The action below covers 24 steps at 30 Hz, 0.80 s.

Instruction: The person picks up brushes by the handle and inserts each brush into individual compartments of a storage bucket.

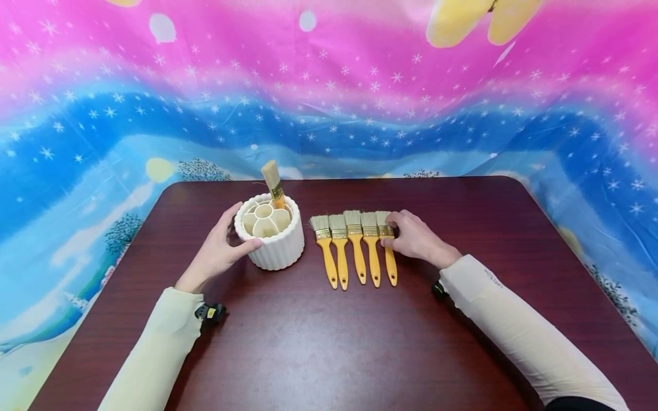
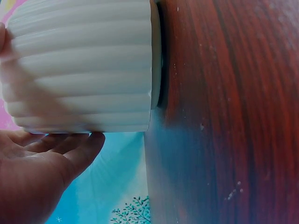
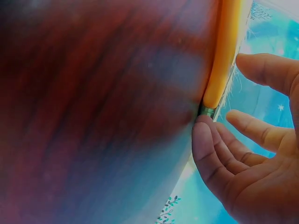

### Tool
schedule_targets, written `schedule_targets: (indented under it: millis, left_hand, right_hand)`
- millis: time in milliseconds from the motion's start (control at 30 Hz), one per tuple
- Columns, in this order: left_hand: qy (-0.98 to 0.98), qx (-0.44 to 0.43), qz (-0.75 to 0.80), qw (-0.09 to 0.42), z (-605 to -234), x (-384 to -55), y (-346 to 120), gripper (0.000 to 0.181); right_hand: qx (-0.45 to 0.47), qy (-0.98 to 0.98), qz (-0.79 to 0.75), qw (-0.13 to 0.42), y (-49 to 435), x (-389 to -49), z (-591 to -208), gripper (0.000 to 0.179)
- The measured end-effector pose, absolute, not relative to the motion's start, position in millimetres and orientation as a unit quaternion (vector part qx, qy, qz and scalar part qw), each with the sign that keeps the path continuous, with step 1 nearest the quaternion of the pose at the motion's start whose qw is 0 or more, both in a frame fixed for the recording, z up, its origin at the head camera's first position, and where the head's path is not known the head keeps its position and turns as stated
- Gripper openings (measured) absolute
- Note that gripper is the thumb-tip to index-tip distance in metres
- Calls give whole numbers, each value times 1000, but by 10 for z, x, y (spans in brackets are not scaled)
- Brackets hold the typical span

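A white ribbed brush holder (image 1: 277,245) with petal-shaped compartments stands upright on the table. One paintbrush (image 1: 274,185) leans in its back right compartment, bristles up. My left hand (image 1: 218,251) holds the holder's left side, thumb at the front of the rim and fingers around the outside. In the left wrist view those fingers (image 2: 77,149) lie against the ribbed wall. Several yellow-handled paintbrushes (image 1: 357,248) lie in a row right of the holder, bristles away from me. At the rightmost paintbrush (image 1: 392,262), my right hand (image 1: 413,237) touches the metal band; its thumb appears apart from the handle.
The dark red-brown wooden table (image 1: 329,342) has rounded far corners. Behind it and along both sides hangs a pink and blue cloth (image 1: 329,97) with snowflakes and trees. Each wrist wears a small black camera band (image 1: 209,313).
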<state>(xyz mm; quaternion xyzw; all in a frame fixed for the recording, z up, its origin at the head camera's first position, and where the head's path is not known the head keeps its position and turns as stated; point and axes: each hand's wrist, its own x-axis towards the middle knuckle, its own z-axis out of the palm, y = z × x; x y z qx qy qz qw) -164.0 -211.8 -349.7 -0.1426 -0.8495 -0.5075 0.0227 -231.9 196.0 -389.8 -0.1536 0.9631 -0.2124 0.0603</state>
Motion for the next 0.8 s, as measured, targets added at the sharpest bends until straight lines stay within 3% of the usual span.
schedule_targets:
  millis: [800]
  left_hand:
    - [-844,-152,-513,37,-3834,-1839,-2273,90]
  right_hand:
    - [-148,968,-191,75,1949,-2312,-3902,53]
